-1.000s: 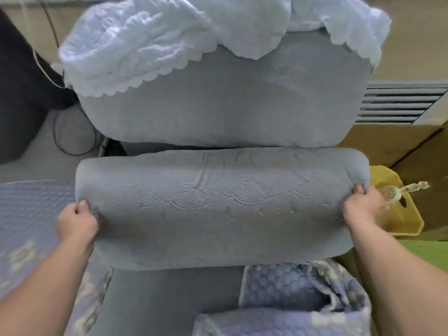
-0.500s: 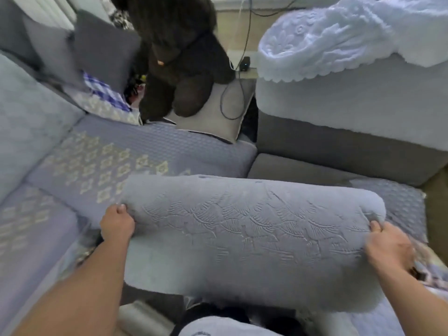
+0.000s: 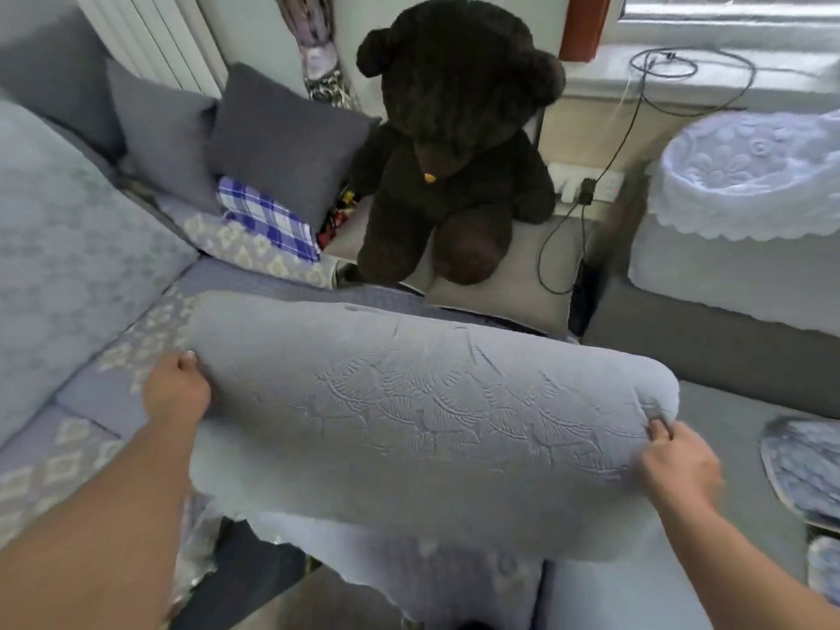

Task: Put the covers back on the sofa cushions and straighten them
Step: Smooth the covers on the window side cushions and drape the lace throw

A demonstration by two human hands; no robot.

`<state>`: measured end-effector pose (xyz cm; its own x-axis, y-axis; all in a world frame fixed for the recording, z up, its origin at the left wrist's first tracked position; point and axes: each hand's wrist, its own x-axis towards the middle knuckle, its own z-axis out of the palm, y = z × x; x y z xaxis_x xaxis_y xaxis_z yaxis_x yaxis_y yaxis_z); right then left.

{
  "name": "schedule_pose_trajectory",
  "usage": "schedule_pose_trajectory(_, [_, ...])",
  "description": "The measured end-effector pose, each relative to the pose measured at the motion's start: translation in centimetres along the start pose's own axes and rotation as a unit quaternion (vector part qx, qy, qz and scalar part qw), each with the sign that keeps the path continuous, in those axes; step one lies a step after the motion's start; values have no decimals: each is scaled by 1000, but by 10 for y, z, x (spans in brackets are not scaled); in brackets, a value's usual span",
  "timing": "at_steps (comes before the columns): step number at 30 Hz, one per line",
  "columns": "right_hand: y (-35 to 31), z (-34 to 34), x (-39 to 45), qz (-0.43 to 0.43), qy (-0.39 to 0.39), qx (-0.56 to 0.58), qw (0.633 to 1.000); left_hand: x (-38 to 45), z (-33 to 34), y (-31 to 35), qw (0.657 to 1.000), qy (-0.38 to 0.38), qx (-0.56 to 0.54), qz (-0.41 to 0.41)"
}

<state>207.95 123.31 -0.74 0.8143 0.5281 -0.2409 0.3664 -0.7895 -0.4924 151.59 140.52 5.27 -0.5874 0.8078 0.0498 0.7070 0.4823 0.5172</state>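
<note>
A long grey-blue cushion (image 3: 422, 420) with an embossed leaf pattern hangs in front of me, held across above the sofa seat. My left hand (image 3: 177, 393) grips its left end and my right hand (image 3: 677, 456) pinches the fabric at its right end. A scalloped edge of the cover hangs loose below the cushion at the bottom middle. The patterned sofa seat cover (image 3: 91, 411) lies under the cushion's left end.
A big dark brown teddy bear (image 3: 450, 143) sits on a beige cushion behind. Two grey pillows (image 3: 272, 143) and a plaid cloth (image 3: 268, 216) lean at the back left. A white lace-covered armrest (image 3: 745, 184) stands right; a cable (image 3: 563, 229) trails down. Another patterned cover (image 3: 804, 470) lies far right.
I have turned left with the cushion in both hands, away from the lace-covered backrest, so it now hangs over the sofa seat in front of the teddy bear.
</note>
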Motion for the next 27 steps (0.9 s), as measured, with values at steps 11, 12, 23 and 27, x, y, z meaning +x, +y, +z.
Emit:
schedule_pose_trajectory(11, [-163, 98, -31, -25, -295, -61, 953, 5, 109, 74, 922, -382, -38, 56])
schedule_pose_trajectory(12, [-167, 102, -36, -39, -327, -88, 940, -15, 122, 72, 906, -418, -32, 57])
schedule_pose_trajectory(23, [-126, 61, 9, -69, -261, -161, 950, -62, 164, 142, 864, -480, 59, 142])
schedule_pose_trajectory(27, [-75, 26, 14, -45, -242, -132, 960, -106, 177, 177, 851, -488, 99, 165])
